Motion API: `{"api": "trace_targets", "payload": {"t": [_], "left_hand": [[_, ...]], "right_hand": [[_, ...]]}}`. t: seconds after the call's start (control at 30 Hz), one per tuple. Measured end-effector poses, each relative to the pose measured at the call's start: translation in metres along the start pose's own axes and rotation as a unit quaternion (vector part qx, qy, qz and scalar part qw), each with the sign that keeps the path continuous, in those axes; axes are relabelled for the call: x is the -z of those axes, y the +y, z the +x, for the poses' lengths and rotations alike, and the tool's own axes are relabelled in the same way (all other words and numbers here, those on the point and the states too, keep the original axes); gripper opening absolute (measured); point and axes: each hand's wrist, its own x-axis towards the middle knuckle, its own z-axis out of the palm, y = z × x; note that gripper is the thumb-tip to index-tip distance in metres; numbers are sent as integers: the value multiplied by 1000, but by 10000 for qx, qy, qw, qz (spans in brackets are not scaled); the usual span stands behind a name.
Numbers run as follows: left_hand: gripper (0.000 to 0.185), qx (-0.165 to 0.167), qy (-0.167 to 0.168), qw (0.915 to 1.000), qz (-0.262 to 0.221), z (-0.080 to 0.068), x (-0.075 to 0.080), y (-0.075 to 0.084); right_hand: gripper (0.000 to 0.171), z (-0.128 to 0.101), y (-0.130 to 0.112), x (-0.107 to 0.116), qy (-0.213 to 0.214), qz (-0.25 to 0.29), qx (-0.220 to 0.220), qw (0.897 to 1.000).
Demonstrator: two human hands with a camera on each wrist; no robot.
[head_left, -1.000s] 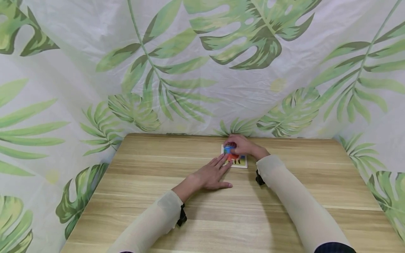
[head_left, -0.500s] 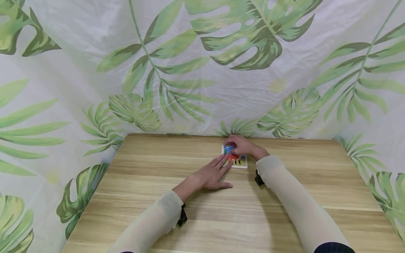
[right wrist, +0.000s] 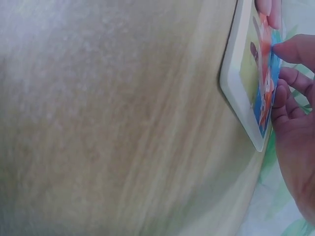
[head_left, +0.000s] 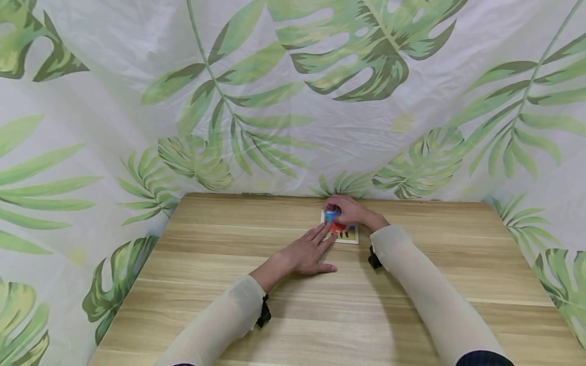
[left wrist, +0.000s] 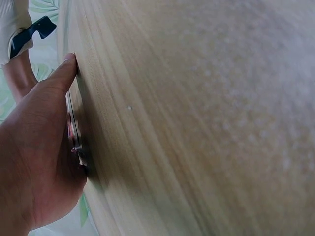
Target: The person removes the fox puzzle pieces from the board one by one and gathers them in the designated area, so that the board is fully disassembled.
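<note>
A small white-rimmed puzzle board (head_left: 350, 235) with a colourful picture lies flat near the far middle of the wooden table (head_left: 412, 315). My right hand (head_left: 350, 211) is curled over its far part, fingertips (right wrist: 295, 49) on a blue and red piece (head_left: 330, 217) at the picture's surface (right wrist: 268, 83). My left hand (head_left: 306, 251) lies flat on the table, its straight fingers reaching the board's near left edge (left wrist: 73, 132). The hands hide much of the picture.
A leaf-printed white cloth (head_left: 293, 101) hangs behind and around the table. Bare wood stretches to the left, right and front of the board. Both forearms wear pale sleeves.
The right hand has shifted very slightly over the piece. The left hand and the board have stayed in place.
</note>
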Motion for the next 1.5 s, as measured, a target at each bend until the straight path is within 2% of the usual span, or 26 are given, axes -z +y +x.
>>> {"api": "trace_targets", "payload": {"t": [0.4,0.63,0.93,1.17,1.5], "left_hand": [[94,-2,-33,10000,41,0,1,0],[94,-16,-61,10000,53,1,1,0],[94,5,-8,10000,83,0,2,0],[93,52,-56,9999,127,1,0,0],[92,33,-24,9999,164,-1,4,3]], "right_hand": [[30,-3,-1,2,152,288,78,9994],[32,-4,0,3,159,761,-218,9967],[34,-8,3,0,236,959,-433,9942],[29,-9,5,-2,294,1375,-634,9880],[22,-10,3,-3,459,1859,-676,9792]]}}
